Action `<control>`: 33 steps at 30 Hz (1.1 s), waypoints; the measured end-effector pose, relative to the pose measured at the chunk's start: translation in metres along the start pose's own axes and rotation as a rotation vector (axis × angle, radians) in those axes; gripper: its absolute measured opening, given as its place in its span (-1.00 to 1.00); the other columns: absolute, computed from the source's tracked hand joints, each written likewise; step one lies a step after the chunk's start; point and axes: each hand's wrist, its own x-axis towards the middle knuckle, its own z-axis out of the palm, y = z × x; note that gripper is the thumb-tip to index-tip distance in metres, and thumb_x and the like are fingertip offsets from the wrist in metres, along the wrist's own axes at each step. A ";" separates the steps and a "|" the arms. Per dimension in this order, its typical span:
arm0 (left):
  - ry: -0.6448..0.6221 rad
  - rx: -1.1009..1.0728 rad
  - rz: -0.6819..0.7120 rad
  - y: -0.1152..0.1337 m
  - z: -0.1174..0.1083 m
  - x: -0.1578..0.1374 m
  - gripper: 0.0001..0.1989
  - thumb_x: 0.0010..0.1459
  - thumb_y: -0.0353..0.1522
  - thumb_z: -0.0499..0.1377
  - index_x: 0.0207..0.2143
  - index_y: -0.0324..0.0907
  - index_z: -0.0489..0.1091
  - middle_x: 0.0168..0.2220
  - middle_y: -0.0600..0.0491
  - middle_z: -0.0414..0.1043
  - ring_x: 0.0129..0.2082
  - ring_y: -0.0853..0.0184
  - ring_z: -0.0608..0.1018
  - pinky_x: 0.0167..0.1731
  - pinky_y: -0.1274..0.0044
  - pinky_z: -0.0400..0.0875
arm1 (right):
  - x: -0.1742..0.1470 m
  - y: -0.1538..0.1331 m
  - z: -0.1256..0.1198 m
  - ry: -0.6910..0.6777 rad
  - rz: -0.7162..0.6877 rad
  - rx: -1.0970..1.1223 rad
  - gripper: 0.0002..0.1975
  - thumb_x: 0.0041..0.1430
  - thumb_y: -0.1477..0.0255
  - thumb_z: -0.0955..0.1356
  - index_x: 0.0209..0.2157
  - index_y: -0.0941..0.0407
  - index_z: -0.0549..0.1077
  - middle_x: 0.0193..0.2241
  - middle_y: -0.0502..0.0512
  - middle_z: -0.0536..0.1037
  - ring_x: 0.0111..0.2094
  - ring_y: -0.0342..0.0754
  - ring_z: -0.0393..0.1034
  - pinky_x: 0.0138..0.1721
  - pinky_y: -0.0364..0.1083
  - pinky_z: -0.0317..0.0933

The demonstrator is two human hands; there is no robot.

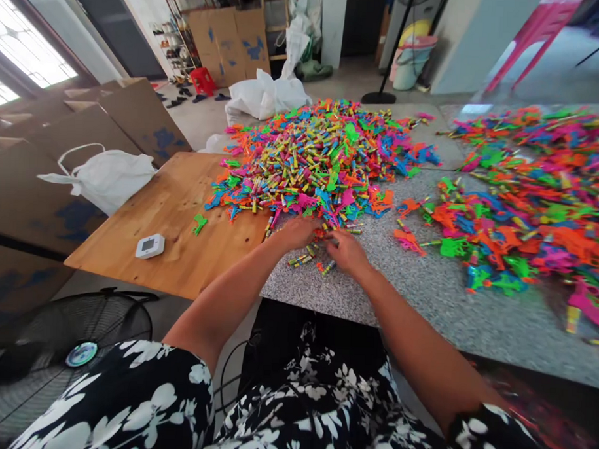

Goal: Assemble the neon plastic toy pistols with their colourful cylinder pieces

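Observation:
At the near edge of a large heap of bright plastic toy guns and small foil-wrapped tubes, both my hands work close together. My left hand is closed, its fingers partly hidden against the heap. My right hand is closed too, thumb and finger pinched toward the left hand. A bit of orange plastic shows between the fingertips, too small to make out. Below and between my hands, several loose tubes lie on the speckled stone tabletop.
A second spread of toy guns covers the right side. A wooden board on the left carries a white digital device and a green toy gun. Cardboard boxes, a white bag and a fan stand left.

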 end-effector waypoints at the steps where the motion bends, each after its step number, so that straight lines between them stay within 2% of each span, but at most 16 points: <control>1: -0.029 0.055 0.004 -0.001 -0.002 -0.001 -0.77 -0.06 -0.53 0.34 -0.30 -0.13 0.57 -0.16 -0.11 0.58 0.03 0.06 0.55 0.08 0.42 0.34 | -0.002 -0.006 0.006 -0.069 -0.032 -0.112 -0.72 0.30 0.41 0.37 0.01 0.11 0.56 0.06 0.23 0.57 0.07 0.12 0.48 0.10 0.03 0.34; 4: -0.085 0.258 -0.009 -0.007 -0.007 -0.004 -0.73 -0.14 -0.50 0.41 -0.31 -0.12 0.55 -0.26 -0.08 0.55 -0.04 0.05 0.57 -0.01 0.44 0.35 | -0.010 -0.021 0.014 -0.202 -0.035 -0.346 -0.61 0.39 0.30 0.35 0.17 0.10 0.51 0.20 0.29 0.45 0.09 0.16 0.47 0.07 0.02 0.34; 8: -0.104 0.350 -0.094 -0.013 -0.013 -0.004 -0.71 -0.16 -0.37 0.48 -0.33 -0.13 0.52 -0.34 -0.06 0.54 -0.18 0.06 0.59 -0.15 0.45 0.36 | -0.016 -0.038 0.018 -0.247 -0.028 -0.433 -0.62 0.46 0.26 0.28 0.14 0.11 0.54 0.16 0.29 0.46 0.02 0.13 0.50 0.01 -0.01 0.36; 11: -0.113 0.337 -0.128 -0.015 -0.014 0.000 -0.78 -0.06 -0.32 0.43 -0.33 -0.14 0.53 -0.36 -0.06 0.56 -0.23 0.09 0.60 -0.22 0.48 0.35 | -0.015 -0.049 0.025 -0.200 0.016 -0.446 -0.60 0.47 0.23 0.27 0.13 0.14 0.54 0.13 0.32 0.50 0.05 0.17 0.50 -0.01 0.00 0.37; 13: -0.065 0.325 -0.140 -0.017 -0.013 0.002 -0.81 0.01 -0.33 0.38 -0.29 -0.14 0.54 -0.34 -0.07 0.58 -0.21 0.11 0.61 -0.21 0.49 0.35 | -0.011 -0.056 0.029 -0.208 0.036 -0.443 -0.61 0.48 0.25 0.25 0.11 0.15 0.55 0.11 0.33 0.52 0.05 0.16 0.51 0.00 0.00 0.36; 17: 0.058 0.315 -0.198 -0.022 -0.011 0.004 -0.68 -0.05 -0.29 0.44 -0.21 -0.16 0.54 -0.29 -0.11 0.61 -0.15 0.06 0.63 -0.21 0.49 0.36 | -0.005 -0.060 0.030 -0.281 0.013 -0.434 -0.66 0.48 0.36 0.24 0.04 0.15 0.60 0.06 0.31 0.59 0.03 0.13 0.53 0.02 -0.03 0.33; 21: 0.098 0.251 -0.283 -0.025 -0.007 0.010 -0.71 -0.23 -0.31 0.52 -0.45 -0.13 0.52 -0.52 -0.02 0.50 -0.26 0.07 0.62 -0.33 0.51 0.32 | -0.003 -0.057 0.026 -0.316 -0.042 -0.437 -0.67 0.47 0.33 0.26 -0.01 0.12 0.63 0.03 0.28 0.61 0.04 0.13 0.53 0.02 -0.03 0.33; 25: 0.069 0.216 -0.288 -0.024 -0.001 0.015 -0.81 -0.21 -0.42 0.44 -0.64 -0.12 0.46 -0.70 0.05 0.30 -0.37 0.13 0.56 -0.41 0.51 0.23 | -0.001 -0.059 0.023 -0.371 -0.102 -0.468 -0.68 0.44 0.37 0.28 -0.03 0.13 0.65 0.05 0.30 0.61 0.05 0.14 0.54 0.01 -0.02 0.33; 28: 0.058 0.203 -0.292 -0.023 0.001 0.017 -0.86 -0.19 -0.45 0.41 -0.62 -0.14 0.49 -0.69 0.04 0.31 -0.39 0.14 0.54 -0.41 0.51 0.21 | 0.002 -0.061 0.024 -0.396 -0.114 -0.480 -0.69 0.41 0.41 0.28 -0.05 0.15 0.66 0.05 0.31 0.62 0.04 0.15 0.55 0.00 -0.02 0.33; 33: 0.081 0.208 -0.356 -0.019 0.000 0.020 -0.79 -0.03 -0.23 0.42 -0.54 -0.15 0.52 -0.56 -0.06 0.46 -0.33 0.08 0.59 -0.35 0.48 0.28 | 0.002 -0.056 0.028 -0.375 -0.034 -0.434 -0.73 0.36 0.37 0.33 -0.09 0.15 0.64 0.03 0.32 0.64 -0.02 0.14 0.57 -0.05 -0.03 0.35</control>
